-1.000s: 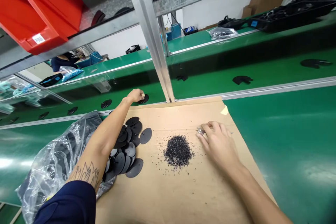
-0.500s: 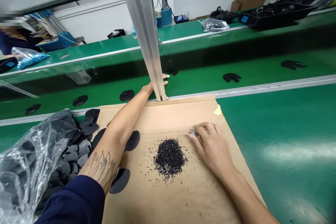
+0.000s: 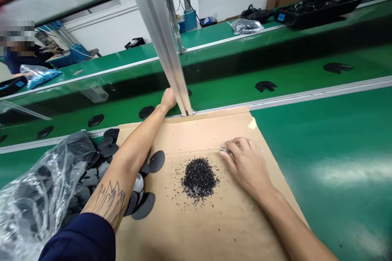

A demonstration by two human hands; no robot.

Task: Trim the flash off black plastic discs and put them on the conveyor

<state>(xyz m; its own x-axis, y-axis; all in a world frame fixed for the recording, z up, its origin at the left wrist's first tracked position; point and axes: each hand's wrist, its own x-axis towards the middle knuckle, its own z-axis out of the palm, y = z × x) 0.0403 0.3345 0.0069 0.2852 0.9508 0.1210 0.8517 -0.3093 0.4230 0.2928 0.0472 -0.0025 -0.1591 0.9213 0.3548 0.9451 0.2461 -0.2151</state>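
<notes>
My left hand point(image 3: 169, 98) reaches over the far green belt, its fingers hidden behind the metal post. Just right of the post shows the edge of a dark part point(image 3: 189, 92), close to that hand; whether I grip it is hidden. My right hand point(image 3: 247, 165) rests on the cardboard sheet point(image 3: 196, 236) with curled fingers, closed on a small shiny metal piece point(image 3: 226, 150) whose kind I cannot make out. Between my arms lies a pile of tiny black pieces point(image 3: 199, 178). Thin black discs point(image 3: 157, 161) lie beside my left forearm.
A clear plastic bag point(image 3: 45, 187) of black discs lies at the left. The upright metal post point(image 3: 159, 36) stands ahead. Notched black discs point(image 3: 266, 86) lie spaced along the belt. Behind are a black tray point(image 3: 321, 12) of parts and a person point(image 3: 24, 55) at the far left.
My left hand has drawn back leftward behind the post, so its fingers no longer show. The discs on the belt have shifted slightly. My right hand stays in place.
</notes>
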